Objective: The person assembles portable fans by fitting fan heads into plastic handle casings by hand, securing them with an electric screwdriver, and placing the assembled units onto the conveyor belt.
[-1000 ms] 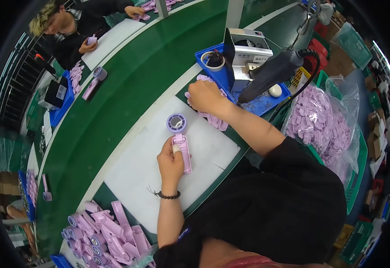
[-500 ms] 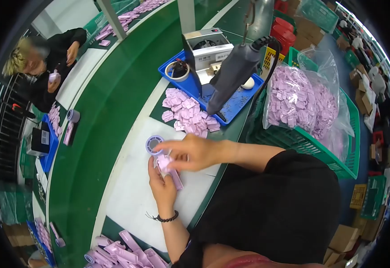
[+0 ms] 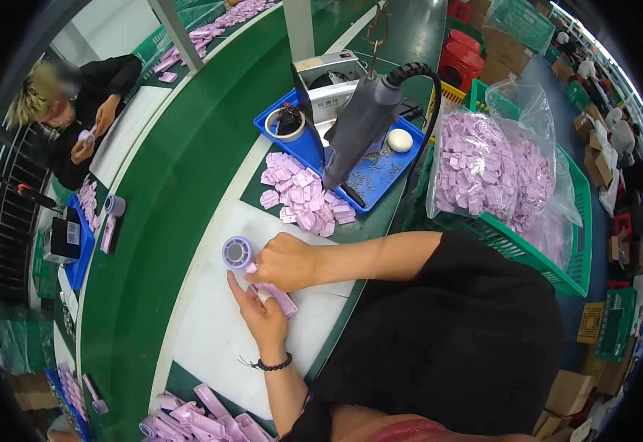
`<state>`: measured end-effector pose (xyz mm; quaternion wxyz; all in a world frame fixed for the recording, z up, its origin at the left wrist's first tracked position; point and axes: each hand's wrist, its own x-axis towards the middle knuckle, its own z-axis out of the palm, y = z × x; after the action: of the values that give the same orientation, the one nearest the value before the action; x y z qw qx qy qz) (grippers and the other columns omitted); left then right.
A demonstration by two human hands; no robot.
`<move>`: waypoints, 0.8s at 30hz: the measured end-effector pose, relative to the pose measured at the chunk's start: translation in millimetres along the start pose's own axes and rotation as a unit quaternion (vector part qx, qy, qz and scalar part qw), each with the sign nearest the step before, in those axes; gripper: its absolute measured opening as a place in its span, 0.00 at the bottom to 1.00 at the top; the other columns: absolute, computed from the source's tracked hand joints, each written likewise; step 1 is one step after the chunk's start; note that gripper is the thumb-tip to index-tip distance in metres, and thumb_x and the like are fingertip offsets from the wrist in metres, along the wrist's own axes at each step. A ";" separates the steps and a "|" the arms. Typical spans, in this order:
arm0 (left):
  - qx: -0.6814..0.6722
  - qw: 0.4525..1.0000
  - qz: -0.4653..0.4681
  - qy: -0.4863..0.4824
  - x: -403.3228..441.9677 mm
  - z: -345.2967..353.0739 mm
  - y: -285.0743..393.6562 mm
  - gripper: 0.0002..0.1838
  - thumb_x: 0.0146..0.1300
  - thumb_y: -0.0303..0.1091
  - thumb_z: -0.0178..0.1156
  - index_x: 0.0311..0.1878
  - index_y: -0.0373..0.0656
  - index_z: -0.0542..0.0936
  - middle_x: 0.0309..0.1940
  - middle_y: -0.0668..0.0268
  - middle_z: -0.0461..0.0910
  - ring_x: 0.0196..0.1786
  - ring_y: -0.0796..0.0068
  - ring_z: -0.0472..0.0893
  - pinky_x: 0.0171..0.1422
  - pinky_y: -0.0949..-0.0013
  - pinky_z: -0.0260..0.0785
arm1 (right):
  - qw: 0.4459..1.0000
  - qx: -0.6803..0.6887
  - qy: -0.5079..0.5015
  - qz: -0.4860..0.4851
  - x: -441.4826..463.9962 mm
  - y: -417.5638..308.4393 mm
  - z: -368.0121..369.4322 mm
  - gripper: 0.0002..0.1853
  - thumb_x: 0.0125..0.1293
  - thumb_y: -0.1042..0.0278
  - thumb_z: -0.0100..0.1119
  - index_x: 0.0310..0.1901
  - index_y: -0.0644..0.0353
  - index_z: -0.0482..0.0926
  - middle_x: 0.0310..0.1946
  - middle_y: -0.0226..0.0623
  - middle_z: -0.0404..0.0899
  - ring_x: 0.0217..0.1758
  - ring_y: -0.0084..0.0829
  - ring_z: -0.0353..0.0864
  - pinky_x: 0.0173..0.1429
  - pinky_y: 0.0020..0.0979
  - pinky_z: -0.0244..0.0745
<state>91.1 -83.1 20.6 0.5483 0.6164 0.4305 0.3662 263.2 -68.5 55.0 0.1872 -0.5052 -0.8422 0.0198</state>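
Observation:
A pink-handled device with a round lavender head (image 3: 237,253) and a grey disc in it lies over the white mat. My left hand (image 3: 264,324), wearing a dark beaded bracelet, holds its pink handle (image 3: 283,300) from below, the wrapped thumb against it and a finger stretched along the side. Closed into a fist, my right hand (image 3: 286,262) presses down on the handle just below the head. A bit of pink shows at its knuckles; what its fingers hold is hidden. Small pink plastic pieces (image 3: 303,195) lie heaped beyond my hands.
A blue tray (image 3: 380,184) holds loose screws, a metal box and a white round object. Over it hangs a dark electric screwdriver (image 3: 366,121). Pink handle shells (image 3: 204,420) lie at the near left. Bagged pink pieces fill a green crate (image 3: 528,239) at right. Across the green belt sits another person.
My right hand has gone from loosely spread fingers to a fist pressed onto the handle. The device and both hands have shifted slightly left, with the round head now fully showing.

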 end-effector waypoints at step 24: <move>-0.353 0.935 -0.033 -0.025 13.3 2.0 9.9 0.25 0.76 0.32 0.49 0.73 0.45 0.57 0.43 0.48 0.81 0.44 0.57 0.85 0.47 0.60 0.83 | 0.711 0.267 0.647 0.070 -83.2 78.6 -98.7 0.36 0.61 0.64 0.56 0.71 0.63 0.58 0.63 0.48 0.65 0.65 0.37 0.66 0.68 0.38 0.64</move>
<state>99.1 -71.7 29.9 0.7530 0.3778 0.2796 0.4606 397.4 -116.9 104.7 0.8114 -0.3812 -0.4368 -0.0752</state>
